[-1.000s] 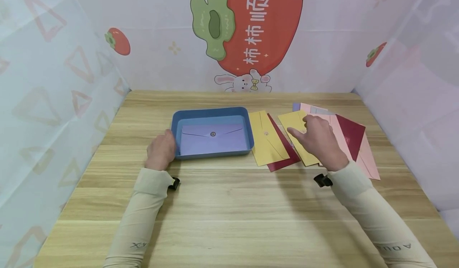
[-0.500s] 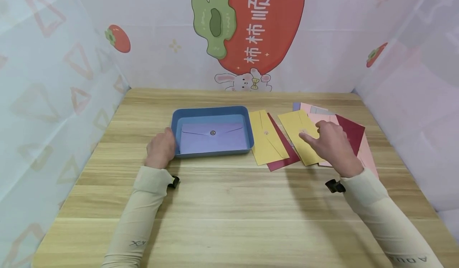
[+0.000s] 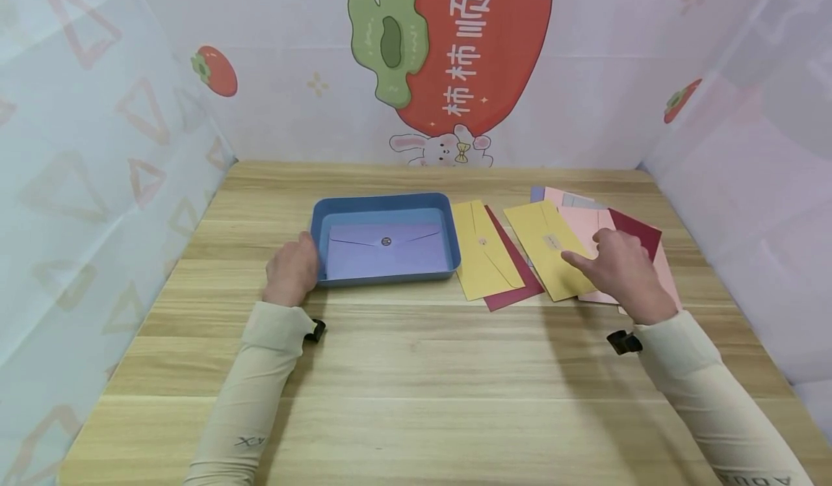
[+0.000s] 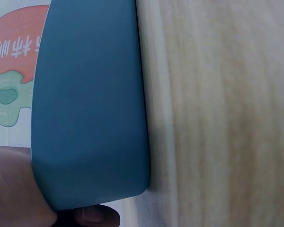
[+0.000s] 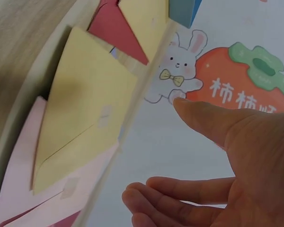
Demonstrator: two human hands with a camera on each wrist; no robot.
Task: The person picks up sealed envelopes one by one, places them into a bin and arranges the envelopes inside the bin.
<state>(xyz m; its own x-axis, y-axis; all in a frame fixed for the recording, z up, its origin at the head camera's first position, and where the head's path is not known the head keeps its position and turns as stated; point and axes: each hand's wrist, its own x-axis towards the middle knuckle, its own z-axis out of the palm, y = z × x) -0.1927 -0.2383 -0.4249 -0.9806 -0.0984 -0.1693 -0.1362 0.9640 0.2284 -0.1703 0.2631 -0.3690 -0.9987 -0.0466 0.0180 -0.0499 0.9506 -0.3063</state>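
Observation:
In the head view my left hand (image 3: 290, 268) grips the left end of a blue tray (image 3: 383, 282). The left wrist view has the tray's outer wall (image 4: 90, 104) close up, with a thumb and a fingertip at its end. Inside the tray lies a lilac envelope (image 3: 390, 255) with a round seal. My right hand (image 3: 624, 269) hovers above the envelopes on the right, holding nothing. Its fingers are loosely bent and apart from the thumb in the right wrist view. Nearest to it are a yellow envelope (image 3: 546, 237) and a pink envelope (image 3: 588, 220).
Right beside the tray, another yellow envelope (image 3: 484, 255) overlaps a dark red one (image 3: 513, 298). Farther right, a dark red envelope (image 3: 637, 232) lies among pink ones. A printed backdrop (image 3: 273, 110) rises behind the wooden table (image 3: 416, 378).
My right hand has moved right and slightly toward me, from over the yellow envelope toward the pink ones. My left hand and the tray have stayed in place.

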